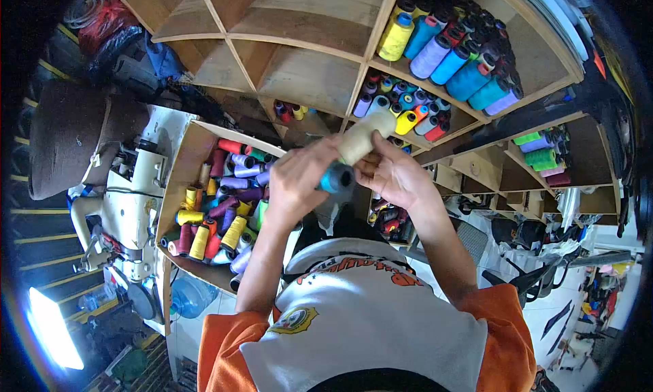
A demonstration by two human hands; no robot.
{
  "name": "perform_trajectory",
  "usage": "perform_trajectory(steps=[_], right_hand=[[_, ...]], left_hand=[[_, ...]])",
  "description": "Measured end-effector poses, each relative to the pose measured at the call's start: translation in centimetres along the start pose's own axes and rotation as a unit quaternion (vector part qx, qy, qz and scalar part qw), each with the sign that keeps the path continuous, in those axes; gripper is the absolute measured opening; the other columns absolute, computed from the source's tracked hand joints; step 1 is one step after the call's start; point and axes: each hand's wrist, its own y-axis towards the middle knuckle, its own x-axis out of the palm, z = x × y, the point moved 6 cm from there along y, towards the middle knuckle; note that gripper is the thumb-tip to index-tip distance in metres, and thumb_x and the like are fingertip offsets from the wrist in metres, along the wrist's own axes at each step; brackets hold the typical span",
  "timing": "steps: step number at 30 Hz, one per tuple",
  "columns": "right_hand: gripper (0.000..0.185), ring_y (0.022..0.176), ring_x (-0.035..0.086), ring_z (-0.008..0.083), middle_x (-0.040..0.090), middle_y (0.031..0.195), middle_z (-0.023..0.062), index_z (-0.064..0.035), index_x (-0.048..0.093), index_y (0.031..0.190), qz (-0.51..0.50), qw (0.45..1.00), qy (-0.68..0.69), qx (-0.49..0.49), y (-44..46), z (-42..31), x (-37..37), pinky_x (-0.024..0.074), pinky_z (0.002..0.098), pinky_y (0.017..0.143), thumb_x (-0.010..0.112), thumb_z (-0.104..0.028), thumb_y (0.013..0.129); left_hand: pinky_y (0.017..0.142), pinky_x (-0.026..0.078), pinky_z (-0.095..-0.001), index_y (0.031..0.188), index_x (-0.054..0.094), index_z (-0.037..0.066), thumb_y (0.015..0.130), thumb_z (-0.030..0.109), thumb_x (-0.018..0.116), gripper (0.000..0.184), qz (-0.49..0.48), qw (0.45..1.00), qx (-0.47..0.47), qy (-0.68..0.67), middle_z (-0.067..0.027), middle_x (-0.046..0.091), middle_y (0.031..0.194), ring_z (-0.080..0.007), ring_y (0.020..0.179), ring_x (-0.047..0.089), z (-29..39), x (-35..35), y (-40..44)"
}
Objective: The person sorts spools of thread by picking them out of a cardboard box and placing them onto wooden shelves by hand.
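Left hand: fingers curled round teal thread spool, beside cream thread cone.
Right hand: half-open at cone, grip unclear.

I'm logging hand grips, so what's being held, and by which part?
A cream thread spool, held near its lower end between the left hand and right hand. A blue spool is at the left hand too; its exact grip is hidden.

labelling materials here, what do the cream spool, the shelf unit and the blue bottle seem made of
Cream spool: probably wound thread, its even surface softly matte; fibre unclear. Shelf unit: wood or plywood, low sheen, judging by its brown, streaky panels. Blue bottle: likely smooth, glossy plastic, being tinted and see-through.
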Motion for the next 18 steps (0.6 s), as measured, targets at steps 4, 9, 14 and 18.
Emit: perform_trajectory(steps=[4,9,14,18], right_hand=[[0.037,0.101,0.060,0.0213,0.060,0.109,0.0123,0.0001,0.052,0.115,0.014,0.993,-0.081,-0.086,0.3,-0.8,-1.0,0.0507,0.0339,0.084,0.066,-0.016,0.085],[0.046,0.098,0.060,0.0184,0.062,0.107,0.0111,0.0035,0.052,0.116,0.064,0.952,-0.250,-0.163,-0.4,-1.0,-1.2,0.0491,0.0313,0.086,0.073,-0.007,0.077],[0.048,0.095,0.062,0.0191,0.063,0.105,0.0132,0.0036,0.050,0.118,0.114,0.949,-0.233,-0.177,0.4,0.1,-3.9,0.0501,0.0314,0.085,0.072,-0.005,0.076],[0.048,0.086,0.065,0.0204,0.066,0.096,0.0144,0.0045,0.048,0.121,0.171,0.949,-0.202,-0.174,0.6,0.5,-5.3,0.0528,0.0320,0.079,0.069,-0.003,0.078]], left_hand=[[0.078,0.050,-0.0373,0.104,0.056,0.003,0.063,0.008,0.077,0.047,0.044,0.993,-0.073,-0.077,-0.0145,0.062,0.111,-0.0321,0.099,0.062,-0.1,0.6,-0.8],[0.079,0.051,-0.0334,0.106,0.058,0.002,0.069,0.011,0.078,0.043,-0.011,0.934,-0.331,-0.133,-0.0127,0.065,0.106,-0.0195,0.093,0.065,-2.1,2.9,-3.4],[0.073,0.051,-0.0374,0.106,0.059,0.006,0.068,0.014,0.077,0.043,0.041,0.962,-0.270,-0.032,-0.0131,0.064,0.091,-0.0313,0.082,0.064,-1.8,4.3,-4.8],[0.072,0.050,-0.0381,0.106,0.058,0.006,0.067,0.012,0.076,0.043,0.077,0.969,-0.237,0.000,-0.0134,0.064,0.092,-0.0322,0.082,0.063,-2.0,4.4,-4.8]])
